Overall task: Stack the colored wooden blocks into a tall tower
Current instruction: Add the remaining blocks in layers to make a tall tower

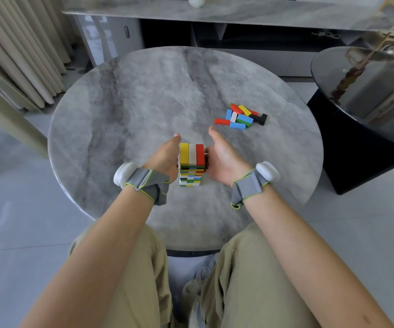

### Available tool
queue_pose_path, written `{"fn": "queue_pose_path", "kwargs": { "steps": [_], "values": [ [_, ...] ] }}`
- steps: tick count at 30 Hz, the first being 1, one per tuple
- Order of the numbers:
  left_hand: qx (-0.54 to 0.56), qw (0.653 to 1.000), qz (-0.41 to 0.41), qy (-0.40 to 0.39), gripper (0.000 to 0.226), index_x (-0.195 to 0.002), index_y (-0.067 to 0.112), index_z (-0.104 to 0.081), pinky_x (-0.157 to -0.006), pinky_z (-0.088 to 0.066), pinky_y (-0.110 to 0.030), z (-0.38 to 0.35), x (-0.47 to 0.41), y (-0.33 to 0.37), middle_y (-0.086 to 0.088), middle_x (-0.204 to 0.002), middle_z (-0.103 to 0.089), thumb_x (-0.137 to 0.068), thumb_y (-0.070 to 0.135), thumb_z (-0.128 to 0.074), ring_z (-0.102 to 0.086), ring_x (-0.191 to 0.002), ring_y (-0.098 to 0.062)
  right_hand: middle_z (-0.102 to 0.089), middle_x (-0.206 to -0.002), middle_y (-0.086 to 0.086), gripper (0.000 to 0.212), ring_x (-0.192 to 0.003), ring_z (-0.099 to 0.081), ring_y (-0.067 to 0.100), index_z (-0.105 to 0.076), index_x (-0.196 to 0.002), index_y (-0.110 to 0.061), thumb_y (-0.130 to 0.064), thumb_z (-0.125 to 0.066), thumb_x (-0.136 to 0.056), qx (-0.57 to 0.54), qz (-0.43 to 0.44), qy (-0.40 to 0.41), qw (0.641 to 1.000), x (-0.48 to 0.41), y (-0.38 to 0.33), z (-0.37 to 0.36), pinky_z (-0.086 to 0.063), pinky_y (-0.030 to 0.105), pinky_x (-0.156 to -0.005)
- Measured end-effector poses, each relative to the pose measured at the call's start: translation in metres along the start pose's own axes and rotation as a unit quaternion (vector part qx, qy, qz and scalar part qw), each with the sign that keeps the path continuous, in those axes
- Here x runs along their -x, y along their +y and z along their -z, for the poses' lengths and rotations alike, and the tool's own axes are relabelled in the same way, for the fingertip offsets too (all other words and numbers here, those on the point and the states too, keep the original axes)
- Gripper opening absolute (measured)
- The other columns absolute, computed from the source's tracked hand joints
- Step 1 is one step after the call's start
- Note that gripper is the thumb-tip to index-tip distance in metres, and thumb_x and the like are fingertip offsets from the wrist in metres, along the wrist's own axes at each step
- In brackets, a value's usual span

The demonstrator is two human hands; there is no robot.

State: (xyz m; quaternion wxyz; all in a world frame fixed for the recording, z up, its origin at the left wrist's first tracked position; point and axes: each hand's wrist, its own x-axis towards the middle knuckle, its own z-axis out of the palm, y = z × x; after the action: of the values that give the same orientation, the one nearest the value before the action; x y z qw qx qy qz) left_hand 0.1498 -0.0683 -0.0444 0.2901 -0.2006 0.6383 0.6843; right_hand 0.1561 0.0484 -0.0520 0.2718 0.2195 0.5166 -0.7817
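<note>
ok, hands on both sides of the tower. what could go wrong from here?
1. The left hand and right hand closely flank the tower; an uneven squeeze or release could topple it.
2. The loose blocks lie beyond the right hand; carrying one back could clip the top layer.

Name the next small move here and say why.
Probably reach the right hand to the loose blocks, which lie on its side, and fetch one. The top layer of the tower, yellow, white and red, looks full. The left hand flanks it too, and neither shows a spare block.
</note>
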Motion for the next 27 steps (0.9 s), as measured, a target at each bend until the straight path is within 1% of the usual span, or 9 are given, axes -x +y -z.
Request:
{"fn": "queue_pose_path", "kwargs": {
  "steps": [2,4,6,7,10,16,22,24,27],
  "values": [
    [0.004,1.0,-0.001,-0.02,0.065,-0.134,-0.003,-0.039,-0.085,-0.045,-0.033,0.0,-0.001,0.0,-0.02,-0.133,-0.052,-0.099,0.049,-0.021,-0.057,-0.112,-0.031,-0.046,-0.14,0.018,0.091,-0.114,-0.059,0.027,-0.024,-0.146,-0.005,-0.072,-0.032,-0.084,-0.003,-0.002,-0.014,1.0,0.001,-0.002,-0.001,-0.053,0.036,-0.073],
    [0.01,0.999,0.002,-0.032,0.063,-0.126,-0.002,-0.045,-0.072,-0.049,-0.034,-0.001,0.001,0.0,-0.023,-0.127,-0.055,-0.1,0.049,-0.02,-0.059,-0.106,-0.034,-0.059,-0.125,0.017,0.082,-0.108,-0.062,0.027,-0.037,-0.141,-0.005,-0.068,-0.027,-0.089,0.002,0.01,-0.024,1.0,0.003,-0.003,0.0,-0.052,0.034,-0.076],
    [0.031,0.999,0.011,-0.042,0.067,-0.133,-0.003,-0.043,-0.081,-0.051,-0.039,-0.001,0.001,0.0,-0.024,-0.132,-0.053,-0.099,0.05,-0.022,-0.056,-0.116,-0.036,-0.064,-0.113,0.016,0.078,-0.104,-0.062,0.027,-0.045,-0.136,-0.006,-0.066,-0.023,-0.091,0.009,0.02,-0.032,0.999,0.006,-0.004,0.0,-0.051,0.033,-0.078],
    [0.037,0.998,0.013,-0.042,0.066,-0.137,-0.002,-0.039,-0.092,-0.047,-0.043,-0.002,0.001,0.0,-0.024,-0.136,-0.05,-0.098,0.05,-0.024,-0.053,-0.121,-0.037,-0.063,-0.118,0.017,0.078,-0.11,-0.06,0.029,-0.047,-0.134,-0.005,-0.066,-0.022,-0.092,0.015,0.02,-0.036,0.999,0.008,-0.004,-0.001,-0.05,0.034,-0.081],
    [0.014,1.0,-0.015,0.019,0.057,-0.146,0.004,-0.026,-0.114,-0.023,-0.047,-0.004,0.006,0.002,-0.021,-0.152,-0.028,-0.1,0.039,-0.03,-0.028,-0.14,-0.038,-0.056,-0.13,0.021,0.077,-0.122,-0.053,0.033,-0.053,-0.124,-0.005,-0.066,-0.018,-0.092,0.029,0.015,-0.05,0.998,0.012,-0.005,-0.003,-0.048,0.037,-0.087],
    [-0.009,0.999,-0.022,0.035,0.055,-0.148,0.009,-0.022,-0.118,-0.014,-0.044,-0.01,0.015,0.005,-0.012,-0.157,-0.018,-0.1,0.036,-0.032,-0.017,-0.145,-0.031,-0.055,-0.131,0.023,0.09,-0.122,-0.052,0.035,-0.05,-0.131,-0.001,-0.071,-0.016,-0.088,0.066,-0.003,-0.047,0.997,0.011,-0.004,-0.004,-0.041,0.044,-0.103],
    [-0.06,0.998,-0.024,0.029,0.053,-0.148,0.009,-0.021,-0.116,-0.016,-0.04,-0.013,0.025,0.007,-0.012,-0.157,-0.018,-0.102,0.035,-0.027,-0.017,-0.145,-0.03,-0.056,-0.127,0.023,0.086,-0.115,-0.055,0.035,-0.055,-0.124,-0.001,-0.07,-0.016,-0.089,0.073,-0.005,-0.061,0.995,0.013,-0.004,-0.004,-0.043,0.041,-0.099],
    [-0.041,0.999,-0.021,0.025,0.053,-0.147,0.009,-0.023,-0.116,-0.016,-0.041,-0.013,0.026,0.008,-0.011,-0.156,-0.02,-0.102,0.035,-0.029,-0.019,-0.144,-0.03,-0.06,-0.119,0.022,0.083,-0.109,-0.057,0.034,-0.058,-0.117,-0.002,-0.069,-0.017,-0.09,0.073,-0.004,-0.05,0.996,0.011,-0.004,-0.003,-0.043,0.041,-0.097],
    [-0.013,1.0,-0.007,0.018,0.054,-0.147,0.009,-0.025,-0.116,-0.018,-0.044,-0.012,0.026,0.008,-0.012,-0.156,-0.022,-0.101,0.036,-0.032,-0.021,-0.144,-0.031,-0.059,-0.119,0.022,0.082,-0.106,-0.058,0.033,-0.056,-0.12,-0.003,-0.069,-0.019,-0.089,0.078,-0.007,-0.059,0.995,0.012,-0.005,-0.003,-0.044,0.04,-0.096]
  ]
}}
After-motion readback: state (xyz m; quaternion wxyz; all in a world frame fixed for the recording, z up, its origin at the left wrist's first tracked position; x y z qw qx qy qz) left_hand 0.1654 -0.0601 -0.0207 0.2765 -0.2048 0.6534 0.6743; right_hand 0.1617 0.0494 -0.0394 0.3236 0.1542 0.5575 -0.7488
